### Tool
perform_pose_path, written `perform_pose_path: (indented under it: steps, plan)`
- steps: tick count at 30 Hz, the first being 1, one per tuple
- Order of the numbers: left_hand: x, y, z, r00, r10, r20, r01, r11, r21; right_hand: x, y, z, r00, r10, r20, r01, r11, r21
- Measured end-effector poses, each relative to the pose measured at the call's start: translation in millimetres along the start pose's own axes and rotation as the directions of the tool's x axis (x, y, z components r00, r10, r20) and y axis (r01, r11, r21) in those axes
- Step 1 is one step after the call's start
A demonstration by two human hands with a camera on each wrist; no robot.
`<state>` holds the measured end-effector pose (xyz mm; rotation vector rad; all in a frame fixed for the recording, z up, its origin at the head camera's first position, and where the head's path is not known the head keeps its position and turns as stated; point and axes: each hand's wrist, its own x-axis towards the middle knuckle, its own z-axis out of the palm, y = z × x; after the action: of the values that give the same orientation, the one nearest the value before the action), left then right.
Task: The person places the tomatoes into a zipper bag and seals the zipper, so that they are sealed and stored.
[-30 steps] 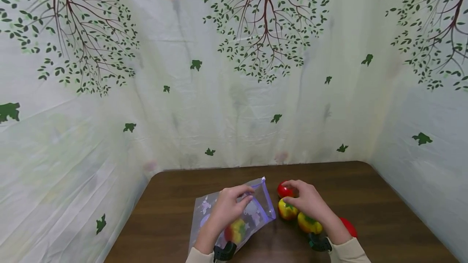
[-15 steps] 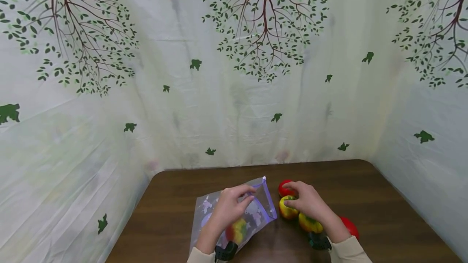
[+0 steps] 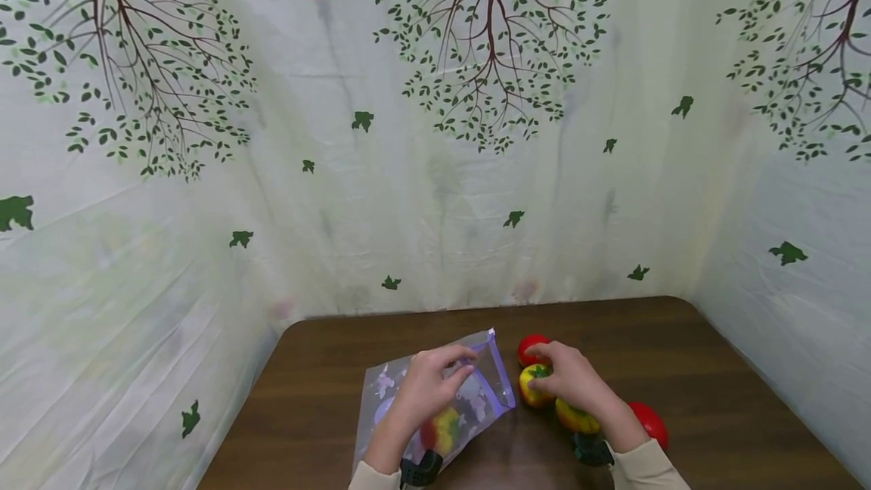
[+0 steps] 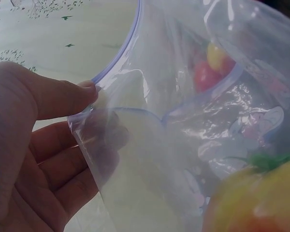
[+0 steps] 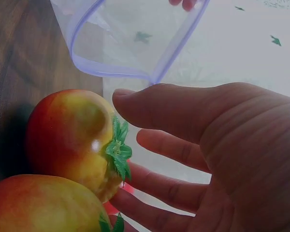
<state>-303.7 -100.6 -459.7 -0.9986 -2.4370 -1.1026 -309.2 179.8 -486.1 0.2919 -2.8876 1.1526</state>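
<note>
My left hand (image 3: pixel 430 390) pinches the purple-edged rim of a clear printed bag (image 3: pixel 388 376); in the left wrist view thumb and fingers (image 4: pixel 63 159) grip its edge. Inside the bag lies a red-yellow fruit (image 3: pixel 445 429), its green leaves visible up close. The bag's mouth gapes towards the right. My right hand (image 3: pixel 571 376) hovers over a yellow-red fruit (image 3: pixel 534 392), thumb and fingers spread apart around its leafy top. In the right wrist view that fruit (image 5: pixel 70 140) sits beside the thumb, the fingertips close to its far side; whether they touch it I cannot tell.
A red fruit (image 3: pixel 531 346) sits just behind the right fingers. Another yellow-red fruit (image 3: pixel 574 416) is under the right wrist, and a red one (image 3: pixel 649 426) lies right of the forearm. Behind the brown table (image 3: pixel 327 369) hangs a pale curtain (image 3: pixel 435 248) with printed trees.
The right hand has shifted very slightly down and closer over the yellow-red fruit. The left hand and the bag have stayed nearly still.
</note>
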Motion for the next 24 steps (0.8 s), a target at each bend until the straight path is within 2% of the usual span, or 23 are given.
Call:
perform_pose_path:
  steps: [9, 24]
  plan:
    - [-1.6, 1.5, 0.1, 1.0, -0.023, 0.017, 0.023, 1.0, 0.005, -3.8, -4.2, 3.0, 1.0, -0.006, 0.003, 0.006, 0.999, -0.053]
    - [-1.9, 2.2, -0.2, 1.0, -0.016, 0.019, 0.016, 1.0, 0.017, -3.3, -3.8, 4.8, 1.0, -0.001, 0.016, 0.003, 0.993, -0.119]
